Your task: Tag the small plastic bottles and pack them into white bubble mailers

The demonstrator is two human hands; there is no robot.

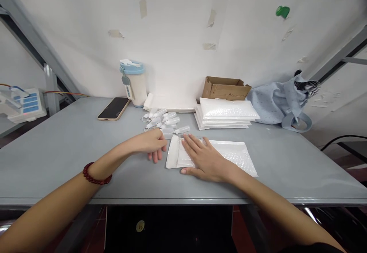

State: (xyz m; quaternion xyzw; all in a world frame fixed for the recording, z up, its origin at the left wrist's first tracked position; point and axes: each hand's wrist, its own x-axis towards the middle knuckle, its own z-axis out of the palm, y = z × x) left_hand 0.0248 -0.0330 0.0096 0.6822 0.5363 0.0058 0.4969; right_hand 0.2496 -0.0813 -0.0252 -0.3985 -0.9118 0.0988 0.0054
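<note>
A white bubble mailer [239,155] lies flat on the grey table, its flap end to the left. My right hand [205,159] rests on its left part with the fingers spread. Just left of the flap, my left hand [153,144] is bent at the wrist, fingers curled downward; whether anything is between them is hidden. Right behind it lies a loose group of small clear plastic bottles [169,121]. Behind the mailer on the right stands a stack of filled white mailers [228,111].
A flat pile of white mailers [173,103] lies by the wall, beside a cup with a blue lid [136,85] and a phone [114,109]. An open cardboard box [226,88] and a light blue cloth bag [272,102] sit at the back right. The table's front edge [172,200] is near.
</note>
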